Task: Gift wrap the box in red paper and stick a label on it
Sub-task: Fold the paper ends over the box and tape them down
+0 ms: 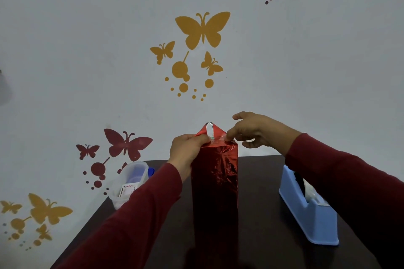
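Box (214, 183), tall & wrapped in shiny red paper (227, 159), stands upright at the middle of the dark table (258, 214), far end near the wall. At its top a pointed flap (209, 129) sticks up, w/ silvery underside showing. A strip of clear tape (218, 137) runs across the flap base, betw. the two hands. Left hand (188, 149) grips the box's top left corner, fingers curled round the paper, thumb pressing on the tape end. Right hand (255, 131) pinches the other tape end w/ thumb & a finger at the top right corner; index finger is stretched out toward the wall, rest loosely curled. Both sleeves dark red. Right of the box, apart from it: blue tape dispenser (306, 214) w/ a roll in it, partly hidden by the right arm. Left of the box, near the table's edge: clear plastic tub (129, 183) holding a small card w/ wavy border; other contents hard to make out. White wall (109, 61) behind has yellow & dark red butterfly decals.
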Demonstrator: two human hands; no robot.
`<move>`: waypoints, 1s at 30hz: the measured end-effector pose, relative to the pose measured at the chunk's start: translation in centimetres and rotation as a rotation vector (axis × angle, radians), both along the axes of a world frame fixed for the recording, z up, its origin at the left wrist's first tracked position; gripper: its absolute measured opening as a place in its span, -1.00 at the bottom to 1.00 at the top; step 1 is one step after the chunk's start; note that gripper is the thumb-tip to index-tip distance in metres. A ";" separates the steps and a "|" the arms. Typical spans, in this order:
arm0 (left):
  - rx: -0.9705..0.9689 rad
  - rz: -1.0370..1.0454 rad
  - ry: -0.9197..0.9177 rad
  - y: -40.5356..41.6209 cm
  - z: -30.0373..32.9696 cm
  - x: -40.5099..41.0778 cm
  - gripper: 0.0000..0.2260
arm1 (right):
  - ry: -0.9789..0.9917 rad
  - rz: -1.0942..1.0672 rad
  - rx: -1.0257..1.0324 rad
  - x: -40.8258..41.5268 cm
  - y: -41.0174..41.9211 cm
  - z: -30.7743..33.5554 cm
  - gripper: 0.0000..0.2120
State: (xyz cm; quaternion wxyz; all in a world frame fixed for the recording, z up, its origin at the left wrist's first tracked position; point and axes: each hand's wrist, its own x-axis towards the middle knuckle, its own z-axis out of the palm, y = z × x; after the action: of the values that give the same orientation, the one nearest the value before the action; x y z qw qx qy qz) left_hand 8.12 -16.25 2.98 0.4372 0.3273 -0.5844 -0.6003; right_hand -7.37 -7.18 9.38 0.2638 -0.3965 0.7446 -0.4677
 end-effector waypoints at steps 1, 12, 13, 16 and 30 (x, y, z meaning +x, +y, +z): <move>-0.003 0.005 -0.002 -0.1 -0.1 0.0 -0.90 | -0.052 -0.025 0.000 0.1 -0.1 -0.2 -0.27; -0.041 -0.018 -0.015 -0.6 -0.3 0.1 -0.87 | -0.556 -0.033 -0.147 0.4 -0.1 -5.0 -0.78; -0.046 -0.021 -0.015 -0.6 -0.4 0.1 -0.86 | -0.513 -0.051 -0.149 0.8 -0.3 -5.1 -0.80; -0.053 -0.010 -0.012 -0.7 -0.4 0.1 -0.84 | -0.421 -0.087 -0.150 1.5 -0.8 -5.4 -0.87; -0.057 0.019 -0.009 -1.1 -0.8 -0.2 -0.83 | -0.451 0.018 -0.219 1.7 0.5 -5.6 -0.66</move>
State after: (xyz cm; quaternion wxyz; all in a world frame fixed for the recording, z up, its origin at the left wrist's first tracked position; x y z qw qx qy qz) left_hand 7.87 -17.37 2.14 0.4495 0.3227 -0.6001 -0.5776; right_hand -5.72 -6.68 3.79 0.3829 -0.3150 0.6081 -0.6200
